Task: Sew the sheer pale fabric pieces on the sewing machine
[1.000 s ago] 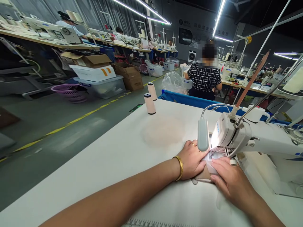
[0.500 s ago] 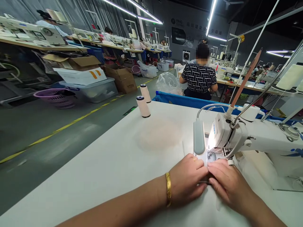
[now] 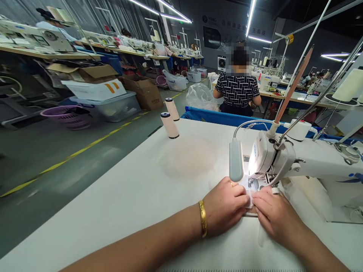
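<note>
A small piece of thin white fabric [image 3: 249,200] lies at the needle of a white sewing machine [image 3: 262,156]. My left hand [image 3: 225,204], with a gold bangle at the wrist, has its fingers curled and pinches the left side of the fabric. On the other side, my right hand [image 3: 273,211] grips the fabric with its fingers pressed together, just below the machine head. The two hands are slightly apart, and the fabric shows between them. My fingers cover much of its edges. A grey lamp [image 3: 236,160] on a bent neck hangs above my left hand.
Two cones of pale pink thread [image 3: 169,125] stand at the far left of the white table [image 3: 127,211]. Blue cloth [image 3: 205,115] hangs along the far edge. A co-worker [image 3: 237,87] sits beyond it. Boxes and a purple basket [image 3: 66,116] stand on the floor at left.
Both hands have shifted slightly up toward the needle, and the gap between them has widened, showing more fabric. The left thumb has drawn in. The camera view has moved a little.
</note>
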Demonstrator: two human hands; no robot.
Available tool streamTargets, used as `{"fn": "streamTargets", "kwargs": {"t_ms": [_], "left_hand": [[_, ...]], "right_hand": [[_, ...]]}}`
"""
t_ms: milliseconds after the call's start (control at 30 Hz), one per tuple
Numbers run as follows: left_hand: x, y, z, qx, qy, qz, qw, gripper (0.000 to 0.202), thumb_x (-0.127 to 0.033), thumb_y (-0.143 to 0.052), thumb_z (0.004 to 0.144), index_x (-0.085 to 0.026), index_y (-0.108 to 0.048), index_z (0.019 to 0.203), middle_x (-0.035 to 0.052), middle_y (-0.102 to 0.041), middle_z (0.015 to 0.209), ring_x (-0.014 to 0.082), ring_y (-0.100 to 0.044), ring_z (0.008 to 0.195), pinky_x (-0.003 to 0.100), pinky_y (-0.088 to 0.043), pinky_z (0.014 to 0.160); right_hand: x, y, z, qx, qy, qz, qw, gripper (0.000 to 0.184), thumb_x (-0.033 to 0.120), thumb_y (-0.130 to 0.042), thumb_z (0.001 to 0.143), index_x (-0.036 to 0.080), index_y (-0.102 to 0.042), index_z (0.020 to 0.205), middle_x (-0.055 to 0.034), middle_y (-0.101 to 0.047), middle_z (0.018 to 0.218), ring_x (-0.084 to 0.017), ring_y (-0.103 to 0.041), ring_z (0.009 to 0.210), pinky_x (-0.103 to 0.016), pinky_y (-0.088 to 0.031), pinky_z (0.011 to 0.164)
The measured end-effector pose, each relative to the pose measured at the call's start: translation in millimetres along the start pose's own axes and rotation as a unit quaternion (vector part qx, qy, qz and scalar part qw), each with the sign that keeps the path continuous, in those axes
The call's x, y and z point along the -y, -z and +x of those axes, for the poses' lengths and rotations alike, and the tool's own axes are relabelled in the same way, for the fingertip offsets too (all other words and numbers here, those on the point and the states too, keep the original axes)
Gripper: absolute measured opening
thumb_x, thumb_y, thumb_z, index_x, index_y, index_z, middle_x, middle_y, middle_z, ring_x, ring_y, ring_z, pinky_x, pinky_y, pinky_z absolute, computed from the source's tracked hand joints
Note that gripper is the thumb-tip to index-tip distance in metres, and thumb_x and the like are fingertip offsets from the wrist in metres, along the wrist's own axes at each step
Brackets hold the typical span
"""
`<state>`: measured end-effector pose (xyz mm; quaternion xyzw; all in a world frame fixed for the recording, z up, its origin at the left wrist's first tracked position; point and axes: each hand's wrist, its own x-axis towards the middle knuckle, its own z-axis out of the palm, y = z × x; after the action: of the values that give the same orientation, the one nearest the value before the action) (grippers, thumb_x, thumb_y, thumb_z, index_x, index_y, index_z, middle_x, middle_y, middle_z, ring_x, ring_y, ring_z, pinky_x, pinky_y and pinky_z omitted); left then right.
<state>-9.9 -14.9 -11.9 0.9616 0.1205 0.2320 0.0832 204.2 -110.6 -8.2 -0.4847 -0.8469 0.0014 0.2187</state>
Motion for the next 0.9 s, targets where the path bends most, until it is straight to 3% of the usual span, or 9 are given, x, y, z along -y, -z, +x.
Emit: {"fn": "streamTargets", "kwargs": {"t_ms": [333, 633, 900], "left_hand": [[-6.5, -0.5, -2.1, -0.004, -0.006, -0.010, 1.000, 0.011, -0.018, -0.059, 0.094, -0.020, -0.068, 0.099, 0.0039, -0.073, 0.097, 0.0223, -0.063, 0.088, 0.041, -0.044, 0.084], [-2.1, -0.2, 0.0, -0.011, -0.002, 0.009, 1.000, 0.013, -0.020, -0.057, 0.095, -0.019, -0.070, 0.099, 0.0048, -0.074, 0.096, 0.0226, -0.062, 0.085, 0.042, -0.042, 0.083], [-9.0, 0.7, -2.0, -0.035, -0.034, 0.014, 0.999, 0.017, -0.017, -0.053, 0.099, -0.020, -0.070, 0.100, 0.0026, -0.073, 0.088, 0.0202, -0.061, 0.081, 0.041, -0.039, 0.083]], "right_hand": [[-3.5, -4.4, -4.0, -0.007, -0.002, -0.035, 0.999, 0.027, 0.006, -0.047, 0.096, 0.021, -0.067, 0.107, -0.0076, -0.069, 0.095, -0.024, -0.062, 0.087, -0.034, -0.047, 0.074], [-2.5, -5.2, -0.5, -0.040, 0.002, -0.006, 0.999, 0.029, 0.004, -0.044, 0.096, 0.018, -0.066, 0.108, -0.0087, -0.070, 0.097, -0.024, -0.061, 0.088, -0.032, -0.044, 0.070], [-7.1, -7.9, -0.3, -0.026, -0.013, -0.012, 1.000, 0.031, 0.005, -0.043, 0.097, 0.019, -0.067, 0.112, -0.0099, -0.071, 0.104, -0.026, -0.062, 0.095, -0.036, -0.049, 0.077]]}}
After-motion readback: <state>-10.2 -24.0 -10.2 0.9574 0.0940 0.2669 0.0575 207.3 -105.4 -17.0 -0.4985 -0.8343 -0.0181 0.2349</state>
